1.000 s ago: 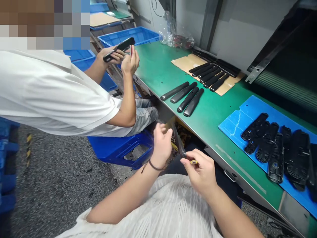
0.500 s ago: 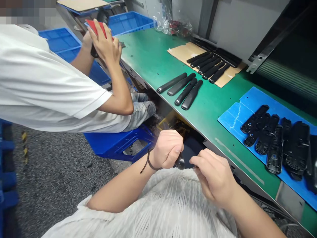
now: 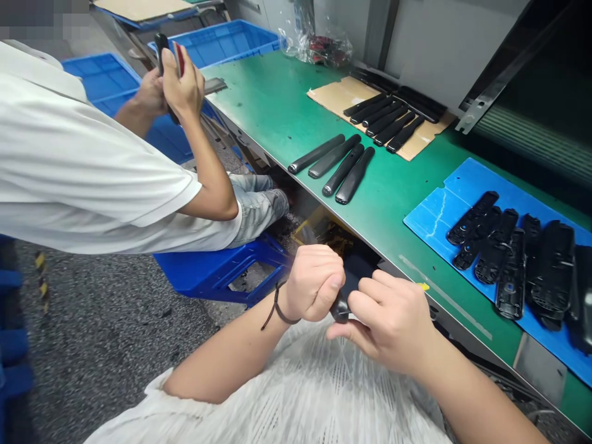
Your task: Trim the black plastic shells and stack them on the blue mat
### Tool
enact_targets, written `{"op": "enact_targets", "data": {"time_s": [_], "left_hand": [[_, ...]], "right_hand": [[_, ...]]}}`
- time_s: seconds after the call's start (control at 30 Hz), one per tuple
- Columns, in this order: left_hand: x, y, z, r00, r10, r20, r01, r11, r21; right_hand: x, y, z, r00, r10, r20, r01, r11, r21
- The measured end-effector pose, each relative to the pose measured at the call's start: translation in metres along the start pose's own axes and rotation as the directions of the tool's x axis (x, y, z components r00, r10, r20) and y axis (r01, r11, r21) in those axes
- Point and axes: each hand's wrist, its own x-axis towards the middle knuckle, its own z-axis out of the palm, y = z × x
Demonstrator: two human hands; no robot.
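My left hand is closed in a fist around a dark, rounded handle-like part, of which only the lower end shows. My right hand is closed too, fingers pinched against that same end, with a small yellow tip poking out past its knuckles. Both hands sit over my lap, just in front of the green bench. Several finished dark handles lie side by side on the bench beyond my hands.
A person in a white shirt sits to the left on a blue crate, holding a dark part up. A cardboard sheet with black strips and a blue mat with black shells lie on the bench. Blue bins stand behind.
My left hand went from loosely open beside the dark part to a fist around it. My right hand moved in against its end. The person on the left raised the part higher.
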Motion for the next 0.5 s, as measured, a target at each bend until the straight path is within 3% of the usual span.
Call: {"op": "enact_targets", "data": {"time_s": [0.2, 0.37, 0.5], "left_hand": [[-0.003, 0.004, 0.011, 0.99, -0.053, -0.132, 0.046, 0.997, -0.056], [-0.009, 0.01, 0.019, 0.955, -0.22, -0.2, 0.207, 0.975, -0.08], [-0.01, 0.015, 0.023, 0.917, -0.344, -0.202, 0.326, 0.938, -0.114]], "right_hand": [[-0.004, -0.002, 0.005, 0.988, -0.036, -0.149, 0.005, 0.979, -0.204], [-0.009, -0.001, 0.014, 0.965, -0.023, -0.262, -0.051, 0.961, -0.272], [-0.009, 0.002, 0.015, 0.958, -0.039, -0.285, -0.061, 0.94, -0.335]]}}
